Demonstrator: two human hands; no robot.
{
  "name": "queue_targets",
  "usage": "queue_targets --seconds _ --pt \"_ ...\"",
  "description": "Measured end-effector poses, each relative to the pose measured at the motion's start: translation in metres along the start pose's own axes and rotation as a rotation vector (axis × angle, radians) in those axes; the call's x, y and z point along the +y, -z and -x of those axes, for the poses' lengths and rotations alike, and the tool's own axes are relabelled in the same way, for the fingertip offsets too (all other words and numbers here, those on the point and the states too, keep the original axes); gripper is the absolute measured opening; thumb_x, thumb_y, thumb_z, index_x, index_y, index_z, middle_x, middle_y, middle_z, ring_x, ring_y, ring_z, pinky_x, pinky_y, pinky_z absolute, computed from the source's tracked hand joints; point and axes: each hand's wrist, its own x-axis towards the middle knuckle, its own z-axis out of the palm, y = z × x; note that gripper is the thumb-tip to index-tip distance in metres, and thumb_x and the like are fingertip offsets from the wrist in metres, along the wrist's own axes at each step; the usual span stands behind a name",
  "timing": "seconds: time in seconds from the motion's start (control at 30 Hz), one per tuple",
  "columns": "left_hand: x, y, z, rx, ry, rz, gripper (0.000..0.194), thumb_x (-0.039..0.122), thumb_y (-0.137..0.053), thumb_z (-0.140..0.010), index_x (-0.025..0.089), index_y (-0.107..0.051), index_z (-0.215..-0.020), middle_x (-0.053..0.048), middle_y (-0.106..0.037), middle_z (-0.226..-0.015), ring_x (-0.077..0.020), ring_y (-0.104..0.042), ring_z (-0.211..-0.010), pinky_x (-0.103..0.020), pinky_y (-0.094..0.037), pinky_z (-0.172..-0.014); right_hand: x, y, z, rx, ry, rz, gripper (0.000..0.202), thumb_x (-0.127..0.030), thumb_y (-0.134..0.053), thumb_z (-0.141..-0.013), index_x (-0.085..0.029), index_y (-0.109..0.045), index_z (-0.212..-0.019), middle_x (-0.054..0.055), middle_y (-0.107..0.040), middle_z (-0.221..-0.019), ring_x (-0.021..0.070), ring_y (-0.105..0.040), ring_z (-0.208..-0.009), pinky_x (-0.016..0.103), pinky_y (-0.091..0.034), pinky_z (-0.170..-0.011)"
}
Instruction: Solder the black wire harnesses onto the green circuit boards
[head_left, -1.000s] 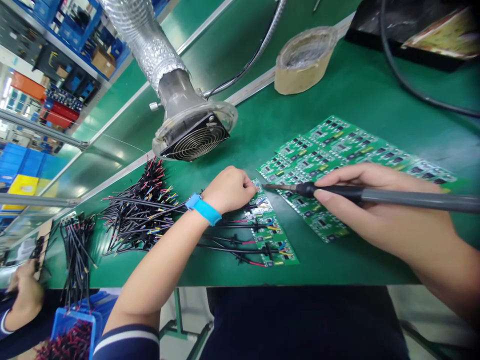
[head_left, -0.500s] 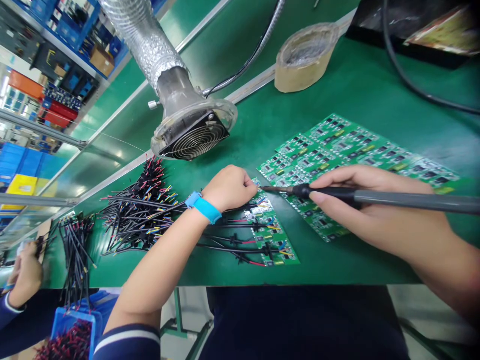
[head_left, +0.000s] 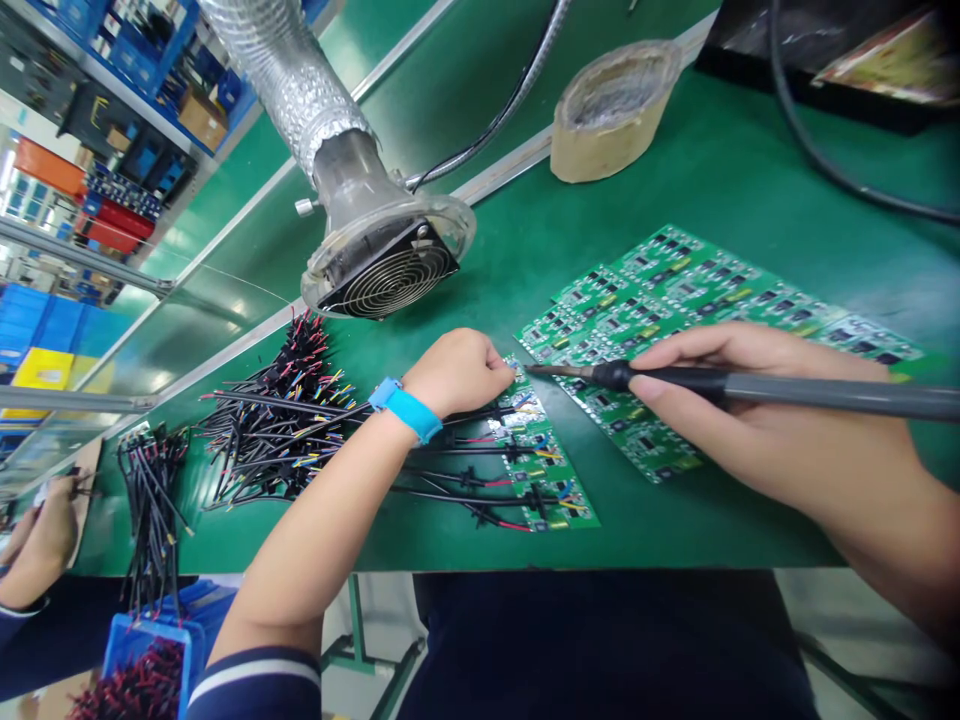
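My right hand is closed around a soldering iron, whose tip points left, just short of my left fingertips. My left hand, with a blue wristband, is pinched closed over the top end of a narrow circuit board strip. What those fingers hold is hidden. Below that hand, several black cables lie with their coloured wire ends on the strip. Under and behind my right hand are larger green circuit board panels.
A pile of black cables lies left of my forearm, with a second bundle beyond it. A fume extractor hangs over the bench. Behind stands a tape roll. A co-worker's hand is far left, near a blue bin.
The soldering iron has shifted slightly right with my right hand, its tip now a little farther from my left fingers. My left hand is almost still. The co-worker's hands moved left.
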Motion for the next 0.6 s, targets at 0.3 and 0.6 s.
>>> queue_targets --seconds 0.3,0.6 --pt "0.0000 0.0057 -0.0019 -0.031 0.077 0.091 0.021 0.025 -0.062 -0.073 0.013 -0.062 -0.056 0.002 -0.051 -0.049 -0.0093 -0.042 -0.049 -0.025 -0.032 -0.054 -0.0011 -0.0031 -0.0015 -0.027 -0.015 -0.037 0.019 -0.044 -0.053 -0.074 -0.027 -0.060 -0.074 -0.005 -0.063 -0.063 0.0106 -0.054 -0.047 0.021 -0.034 -0.039" --pt "-0.0011 0.0070 -0.0063 -0.042 0.141 0.140 0.020 0.029 -0.066 -0.070 0.013 -0.064 -0.058 0.001 -0.053 -0.051 -0.0105 -0.043 -0.051 -0.026 -0.032 -0.052 0.0019 -0.0055 0.0007 -0.072 -0.050 -0.052 0.022 -0.046 -0.054 -0.073 -0.027 -0.063 -0.078 -0.003 -0.064 -0.068 0.0128 -0.057 -0.052 0.023 -0.040 -0.042"
